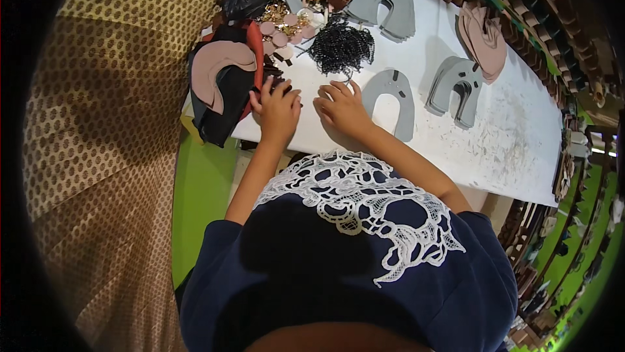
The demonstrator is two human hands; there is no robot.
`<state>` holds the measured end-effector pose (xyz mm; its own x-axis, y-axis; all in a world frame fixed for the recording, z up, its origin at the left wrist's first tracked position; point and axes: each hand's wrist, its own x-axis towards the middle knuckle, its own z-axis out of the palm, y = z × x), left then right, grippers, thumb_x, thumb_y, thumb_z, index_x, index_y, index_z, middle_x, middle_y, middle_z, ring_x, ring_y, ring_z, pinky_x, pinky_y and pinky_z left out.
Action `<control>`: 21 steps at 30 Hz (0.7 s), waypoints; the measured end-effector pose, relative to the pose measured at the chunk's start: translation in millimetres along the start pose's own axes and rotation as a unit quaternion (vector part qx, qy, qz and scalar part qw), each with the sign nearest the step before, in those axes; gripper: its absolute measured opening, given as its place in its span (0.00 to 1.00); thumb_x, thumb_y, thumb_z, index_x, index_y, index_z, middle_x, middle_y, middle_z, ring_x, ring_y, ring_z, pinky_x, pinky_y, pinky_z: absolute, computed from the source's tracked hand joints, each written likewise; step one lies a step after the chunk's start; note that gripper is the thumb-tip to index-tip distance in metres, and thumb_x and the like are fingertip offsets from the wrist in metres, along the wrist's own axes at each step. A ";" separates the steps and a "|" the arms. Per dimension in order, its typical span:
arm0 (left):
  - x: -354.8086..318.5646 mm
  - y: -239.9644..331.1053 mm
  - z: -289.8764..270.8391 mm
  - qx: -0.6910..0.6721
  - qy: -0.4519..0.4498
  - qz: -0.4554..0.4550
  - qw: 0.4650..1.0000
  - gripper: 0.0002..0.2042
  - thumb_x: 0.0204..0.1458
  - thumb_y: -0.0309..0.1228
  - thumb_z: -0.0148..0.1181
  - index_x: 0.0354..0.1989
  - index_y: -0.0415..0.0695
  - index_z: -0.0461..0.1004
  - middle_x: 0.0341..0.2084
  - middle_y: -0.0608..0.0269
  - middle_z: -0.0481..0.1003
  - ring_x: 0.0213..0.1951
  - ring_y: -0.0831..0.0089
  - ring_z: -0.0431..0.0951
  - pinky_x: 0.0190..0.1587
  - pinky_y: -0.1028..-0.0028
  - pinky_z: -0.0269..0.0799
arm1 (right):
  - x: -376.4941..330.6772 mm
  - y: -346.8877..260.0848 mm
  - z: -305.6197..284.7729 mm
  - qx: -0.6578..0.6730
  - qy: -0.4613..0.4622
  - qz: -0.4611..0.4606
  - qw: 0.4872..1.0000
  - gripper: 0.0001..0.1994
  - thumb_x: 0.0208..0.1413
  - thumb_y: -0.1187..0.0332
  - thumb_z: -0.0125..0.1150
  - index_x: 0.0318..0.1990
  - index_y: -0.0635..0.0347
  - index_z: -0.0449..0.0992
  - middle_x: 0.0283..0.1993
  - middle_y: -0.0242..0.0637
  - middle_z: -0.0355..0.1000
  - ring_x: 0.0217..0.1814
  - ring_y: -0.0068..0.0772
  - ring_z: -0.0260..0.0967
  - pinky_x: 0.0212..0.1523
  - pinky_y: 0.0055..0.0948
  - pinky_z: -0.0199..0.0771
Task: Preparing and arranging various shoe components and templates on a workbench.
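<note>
My left hand (277, 116) rests at the table's near edge with its fingers spread, over some small dark strips (276, 82) that its fingers partly cover. My right hand (344, 108) lies on the white tabletop, fingers apart and holding nothing that I can see. Just beyond it is a heap of shiny black beaded strands (340, 46). A grey U-shaped piece (401, 101) with a small dark tab lies right beside my right hand and forearm. Left of my left hand, curved pink pieces (218, 69) sit on black material (213, 121) next to a red piece (254, 42).
Stacks of grey U-shaped pieces (456, 91) and more at the back (390, 10) lie on the white table (514, 124). Pink pieces (485, 39) are at the far right. Pink discs (280, 39) and gold trinkets sit behind my hands. Shoe racks (573, 52) line the right; patterned cloth (111, 124) hangs left.
</note>
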<state>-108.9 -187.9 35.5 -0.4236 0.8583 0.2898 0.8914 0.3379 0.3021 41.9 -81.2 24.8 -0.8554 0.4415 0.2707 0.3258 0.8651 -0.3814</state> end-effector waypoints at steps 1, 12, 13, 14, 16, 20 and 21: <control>0.9 -7.8 -3.3 0.001 0.000 -0.002 1.000 0.08 0.47 0.34 0.57 0.35 0.55 0.79 0.48 0.71 0.71 0.60 0.59 0.58 0.59 0.40 0.37 | 5.6 -3.6 5.1 0.012 -0.001 -0.012 1.000 0.06 0.48 0.64 0.57 0.35 0.47 0.76 0.49 0.30 0.67 0.59 0.36 0.58 0.59 0.57 0.48; 1.2 -32.9 -13.2 -0.044 0.019 -0.044 0.998 0.07 0.48 0.35 0.56 0.33 0.52 0.78 0.49 0.67 0.70 0.61 0.56 0.55 0.61 0.45 0.36 | 29.9 -14.7 28.2 -0.008 0.026 -0.031 0.999 0.07 0.45 0.65 0.60 0.33 0.51 0.75 0.47 0.29 0.68 0.57 0.34 0.59 0.59 0.53 0.48; 1.8 -31.3 -12.7 -0.045 0.018 -0.042 0.998 0.07 0.48 0.35 0.56 0.33 0.52 0.78 0.49 0.67 0.70 0.61 0.56 0.55 0.61 0.45 0.36 | 29.7 -12.6 27.3 -0.004 0.041 -0.013 0.999 0.06 0.45 0.64 0.60 0.32 0.51 0.75 0.47 0.29 0.68 0.57 0.34 0.59 0.59 0.53 0.48; 2.6 -29.6 -12.1 -0.057 0.015 -0.039 0.997 0.06 0.48 0.35 0.57 0.31 0.52 0.78 0.49 0.66 0.70 0.61 0.55 0.55 0.60 0.46 0.37 | 29.1 -10.2 26.2 0.000 0.058 0.006 0.998 0.06 0.45 0.64 0.60 0.31 0.51 0.75 0.46 0.29 0.68 0.57 0.34 0.60 0.59 0.52 0.48; 4.4 -23.4 -10.8 -0.080 0.005 -0.032 0.996 0.06 0.46 0.37 0.60 0.26 0.50 0.79 0.51 0.64 0.69 0.61 0.52 0.54 0.60 0.47 0.39 | 28.1 -8.0 16.7 -0.006 0.063 0.018 0.998 0.07 0.45 0.64 0.61 0.33 0.49 0.75 0.47 0.29 0.68 0.57 0.34 0.60 0.59 0.51 0.48; 11.0 -5.3 -7.6 -0.161 -0.041 -0.052 0.985 0.08 0.45 0.38 0.61 0.27 0.50 0.81 0.53 0.61 0.68 0.61 0.52 0.54 0.60 0.51 0.42 | 25.0 -6.1 -5.6 -0.024 0.097 0.015 0.995 0.07 0.44 0.65 0.62 0.33 0.47 0.75 0.47 0.28 0.69 0.57 0.32 0.61 0.59 0.50 0.46; 12.9 -3.9 -4.3 -0.163 -0.044 -0.049 0.984 0.08 0.45 0.38 0.61 0.27 0.50 0.81 0.53 0.61 0.68 0.61 0.52 0.54 0.60 0.51 0.42 | 24.2 -7.4 -11.8 -0.035 0.107 0.009 0.994 0.07 0.44 0.66 0.62 0.33 0.47 0.75 0.48 0.27 0.69 0.57 0.32 0.61 0.59 0.51 0.46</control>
<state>-118.6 -179.8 42.0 -0.4771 0.8623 0.1697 0.7416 0.2915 0.6042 23.4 -74.1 44.6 -0.7459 0.4913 0.4497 0.3737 0.8676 -0.3279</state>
